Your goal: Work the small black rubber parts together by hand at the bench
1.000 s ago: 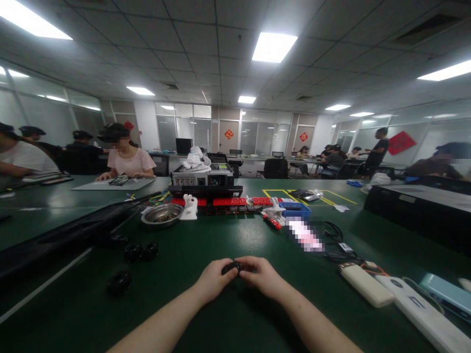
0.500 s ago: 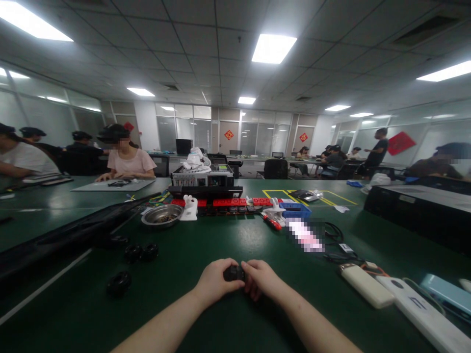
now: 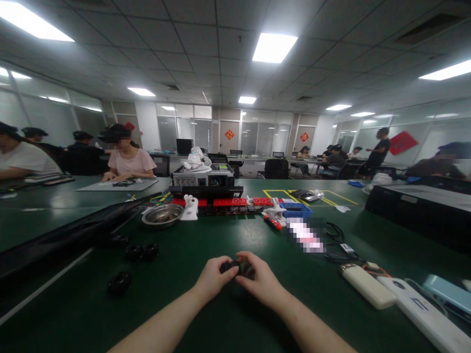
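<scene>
My left hand (image 3: 214, 277) is closed around a small black part (image 3: 228, 267), thumb in front and fingers behind, just above the table. Most of the part is covered by my fingers, so its exact kind is hidden. Curved around its right end is my right hand (image 3: 258, 278), with thumb and forefinger spread apart; whether a fingertip touches the part I cannot tell. To the left on the table lie several black, rounded, wheel-like pieces (image 3: 119, 283), one nearer me and a pair (image 3: 150, 251) farther off.
On the green table (image 3: 206, 240) stand a metal bowl (image 3: 162, 223) of small parts, a blue tray (image 3: 297, 211) and a red screwdriver (image 3: 272, 221). A long black piece (image 3: 73, 223) lies left. Power banks (image 3: 368, 285) and cables sit right. A person (image 3: 128, 159) works opposite.
My right thumb and forefinger have spread away from the black part they were pressed against. The part, still in my left hand, has tilted and risen slightly.
</scene>
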Available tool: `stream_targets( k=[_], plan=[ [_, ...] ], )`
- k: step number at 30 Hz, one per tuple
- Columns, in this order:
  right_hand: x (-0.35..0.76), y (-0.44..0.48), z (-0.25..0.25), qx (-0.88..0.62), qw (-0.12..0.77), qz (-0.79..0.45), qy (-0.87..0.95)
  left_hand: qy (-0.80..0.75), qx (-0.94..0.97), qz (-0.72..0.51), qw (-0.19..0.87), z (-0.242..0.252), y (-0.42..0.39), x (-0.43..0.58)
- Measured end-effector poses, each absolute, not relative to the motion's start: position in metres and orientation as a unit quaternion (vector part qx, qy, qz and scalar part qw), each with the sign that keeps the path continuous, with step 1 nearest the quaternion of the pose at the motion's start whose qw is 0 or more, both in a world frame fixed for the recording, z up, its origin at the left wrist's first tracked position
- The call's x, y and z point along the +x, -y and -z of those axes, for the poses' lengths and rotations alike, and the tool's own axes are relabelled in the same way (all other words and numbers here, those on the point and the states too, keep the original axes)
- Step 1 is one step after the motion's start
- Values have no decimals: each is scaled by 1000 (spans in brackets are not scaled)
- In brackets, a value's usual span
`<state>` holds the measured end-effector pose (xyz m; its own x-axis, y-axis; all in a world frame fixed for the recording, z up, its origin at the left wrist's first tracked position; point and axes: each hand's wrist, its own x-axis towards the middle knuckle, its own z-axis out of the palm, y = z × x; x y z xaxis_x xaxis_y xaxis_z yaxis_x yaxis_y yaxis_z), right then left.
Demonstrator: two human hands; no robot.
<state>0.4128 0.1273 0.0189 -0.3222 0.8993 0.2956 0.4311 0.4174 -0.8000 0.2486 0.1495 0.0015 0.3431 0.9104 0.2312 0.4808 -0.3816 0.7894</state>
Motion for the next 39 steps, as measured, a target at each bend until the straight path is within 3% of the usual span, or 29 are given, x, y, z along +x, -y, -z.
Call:
stream_targets(
  k=[8,16,22,28,33,39],
  plan=[
    [413,-148,-3,-499,342,-521,602,-475,754,-360,276,-7,-144,250],
    [410,-148,1,-522,297,-530,599,-465,776,-350,242,-8,-140,252],
    [414,-144,-8,-438,351,-518,645,-437,764,-363,306,-3,-147,248],
    [418,-139,-15,-411,385,-396,726,-439,745,-372,337,-2,-149,248],
    [416,-147,-5,-473,375,-493,627,-442,751,-376,315,-6,-145,251],
    [413,-150,2,-529,306,-528,590,-438,773,-362,280,-6,-144,252]
  ],
)
